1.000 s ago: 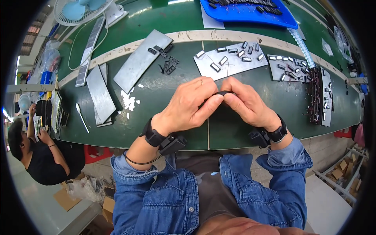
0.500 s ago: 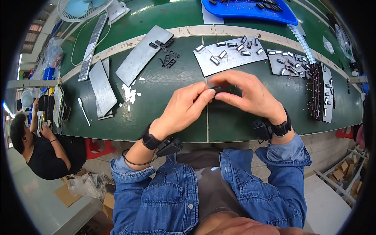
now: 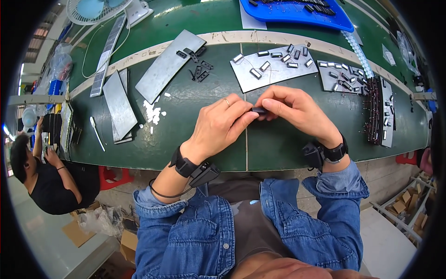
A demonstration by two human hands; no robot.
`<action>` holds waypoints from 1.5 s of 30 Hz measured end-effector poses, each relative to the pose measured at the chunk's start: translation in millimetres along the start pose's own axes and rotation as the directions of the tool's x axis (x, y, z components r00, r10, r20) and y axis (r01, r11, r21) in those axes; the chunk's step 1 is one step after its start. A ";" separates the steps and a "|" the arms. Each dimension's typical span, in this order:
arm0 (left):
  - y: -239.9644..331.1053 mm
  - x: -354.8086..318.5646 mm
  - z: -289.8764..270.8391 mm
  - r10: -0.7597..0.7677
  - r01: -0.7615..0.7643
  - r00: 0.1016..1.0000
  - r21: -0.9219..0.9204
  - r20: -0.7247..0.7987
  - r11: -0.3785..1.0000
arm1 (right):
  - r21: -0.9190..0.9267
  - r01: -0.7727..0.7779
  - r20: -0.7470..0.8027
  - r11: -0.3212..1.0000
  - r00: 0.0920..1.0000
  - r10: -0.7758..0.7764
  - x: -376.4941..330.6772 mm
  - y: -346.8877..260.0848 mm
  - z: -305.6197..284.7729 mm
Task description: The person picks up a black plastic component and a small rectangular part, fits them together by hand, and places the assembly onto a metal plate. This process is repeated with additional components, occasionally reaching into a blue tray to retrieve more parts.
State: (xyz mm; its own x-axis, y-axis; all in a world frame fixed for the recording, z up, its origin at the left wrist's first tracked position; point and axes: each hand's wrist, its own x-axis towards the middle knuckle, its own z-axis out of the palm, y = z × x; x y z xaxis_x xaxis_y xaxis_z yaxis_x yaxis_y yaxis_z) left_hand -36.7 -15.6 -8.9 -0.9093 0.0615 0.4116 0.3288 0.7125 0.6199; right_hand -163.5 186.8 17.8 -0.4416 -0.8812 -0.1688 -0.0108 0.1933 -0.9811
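Just in front of me, over the green table, a small black oblong part (image 3: 260, 110) is pinched between both hands. My left hand (image 3: 217, 122) grips its left end with thumb and fingers. My right hand (image 3: 299, 110) closes on the other end, thumb on top, fingers partly hidden beneath. Beyond them lies a metal plate (image 3: 245, 79) bearing several small black pieces with silvery tops (image 3: 256, 73), some trailing thin wires. Left of the hands are loose black plastic frames (image 3: 202, 74) and a scatter of white bits (image 3: 151, 110).
Bare metal plates (image 3: 120, 104) and a white stick-like tool (image 3: 96, 132) lie left. Right are a plate of wired pieces (image 3: 327, 83) and a dark wired row (image 3: 373, 111). A blue tray (image 3: 344, 21) and fan (image 3: 93, 8) stand behind. A person (image 3: 53, 176) works at far left.
My right fingers have come down from an arch and now pinch the part, which shows more plainly. My left hand has rolled, bringing its knuckles and a ring into view.
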 end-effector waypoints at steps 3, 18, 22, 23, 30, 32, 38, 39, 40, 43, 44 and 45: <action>-1.3 1.1 -0.1 0.044 -0.043 0.998 0.031 -0.033 0.999 | 0.109 -0.016 0.003 0.994 1.000 0.016 1.1 1.5 -1.4; -4.6 -0.8 -6.5 -0.221 0.218 0.975 -0.217 0.011 0.951 | -0.456 0.086 -0.019 0.886 0.994 -0.106 -3.3 -10.9 3.8; -1.1 -0.6 -4.0 -0.117 0.127 0.991 -0.183 0.064 0.975 | -0.378 0.072 -0.042 0.923 0.995 -0.095 -2.5 -12.4 4.1; -1.6 -0.4 -3.6 -0.115 0.125 0.991 -0.182 0.064 0.975 | -0.377 0.078 -0.043 0.923 0.994 -0.102 -2.7 -12.2 4.1; -5.0 -1.5 -1.0 -0.115 0.122 0.992 -0.178 0.049 0.976 | -0.340 0.101 -0.058 0.935 0.990 -0.129 -3.0 -7.2 1.9; -1.3 1.0 -4.5 -0.154 0.155 0.988 -0.193 0.021 0.969 | -0.379 0.067 -0.021 0.923 0.997 -0.081 -4.9 -12.1 -1.0; -7.3 2.5 -8.5 -0.242 0.217 0.965 -0.214 -0.100 0.952 | -0.519 0.072 0.091 0.851 0.995 -0.029 -7.5 -9.7 -5.8; -7.4 1.6 -8.2 -0.243 0.217 0.965 -0.214 -0.101 0.952 | -0.507 0.046 0.091 0.861 0.996 0.000 -7.5 -10.2 -5.0; -6.3 1.2 -7.8 -0.247 0.222 0.964 -0.219 -0.095 0.950 | -0.494 0.020 0.092 0.869 0.995 0.029 -7.6 -10.8 -4.2; -4.8 0.9 -6.4 -0.256 0.232 0.963 -0.232 -0.080 0.945 | -0.474 -0.052 0.065 0.879 0.993 0.094 -6.0 -11.9 -1.1; -4.9 1.1 -6.3 -0.257 0.233 0.963 -0.231 -0.082 0.945 | -0.465 -0.096 0.039 0.880 0.991 0.128 -4.9 -12.2 0.4; -5.0 1.3 -6.2 -0.258 0.233 0.963 -0.230 -0.083 0.945 | -0.454 -0.139 0.013 0.880 0.987 0.163 -4.6 -12.0 1.1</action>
State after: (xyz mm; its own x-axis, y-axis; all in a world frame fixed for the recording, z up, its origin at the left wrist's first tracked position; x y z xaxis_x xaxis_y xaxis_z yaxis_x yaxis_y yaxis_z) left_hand -38.0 -23.4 -7.3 -0.9390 -0.1822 0.2917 0.1573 0.5268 0.8353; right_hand -160.3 188.0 30.3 -0.4260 -0.8435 -0.3272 -0.3553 0.4886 -0.7969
